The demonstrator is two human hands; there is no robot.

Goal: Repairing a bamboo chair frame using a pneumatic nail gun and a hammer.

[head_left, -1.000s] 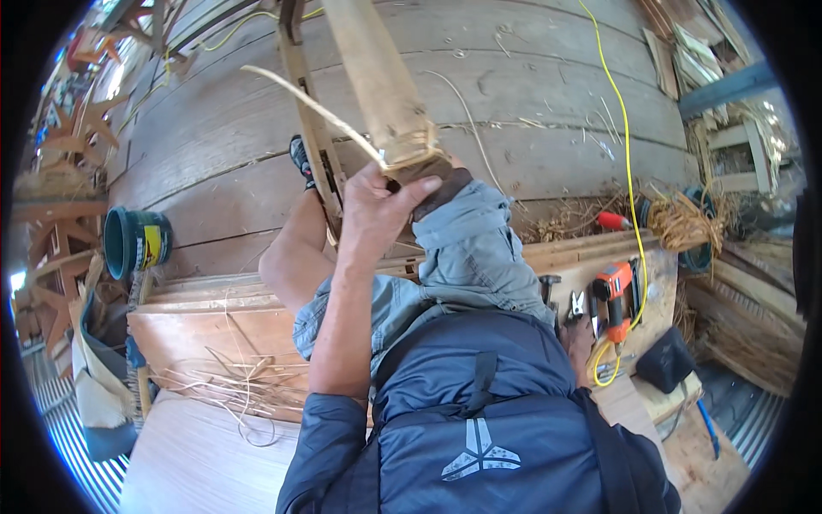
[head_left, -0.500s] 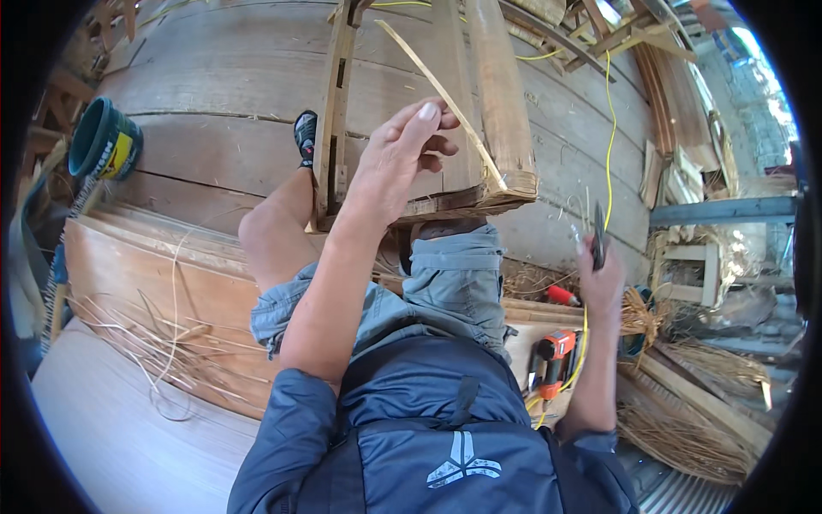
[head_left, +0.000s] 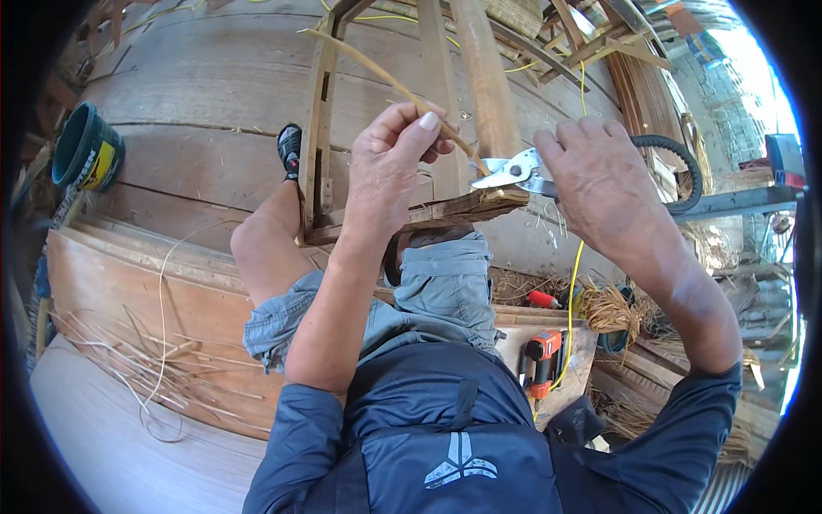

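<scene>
My left hand [head_left: 392, 158] is closed in a pinch on a thin, pale strip of wood or cane [head_left: 364, 62], which slants from the upper left down to the right. My right hand [head_left: 604, 176] grips a pair of pruning shears [head_left: 512, 169] with silvery jaws. Its jaws meet the lower right end of the strip; whether they cut into it I cannot tell. A ribbed black curved part [head_left: 692, 170] shows beyond my right hand. Just below the shears lies the end rail of a wooden frame [head_left: 445, 212], across my knees.
A dark green bucket [head_left: 90, 150] stands on the plank floor at left. Loose cane strips [head_left: 163, 364] lie on the wooden bench to my left. An orange-and-black power tool [head_left: 543, 364], a yellow cord [head_left: 574, 295] and a fibre bundle [head_left: 610, 308] are at right.
My right hand has come up and left from the right side, bringing the shears to the strip's end. My left hand still pinches the strip, which now lies at a flatter slant.
</scene>
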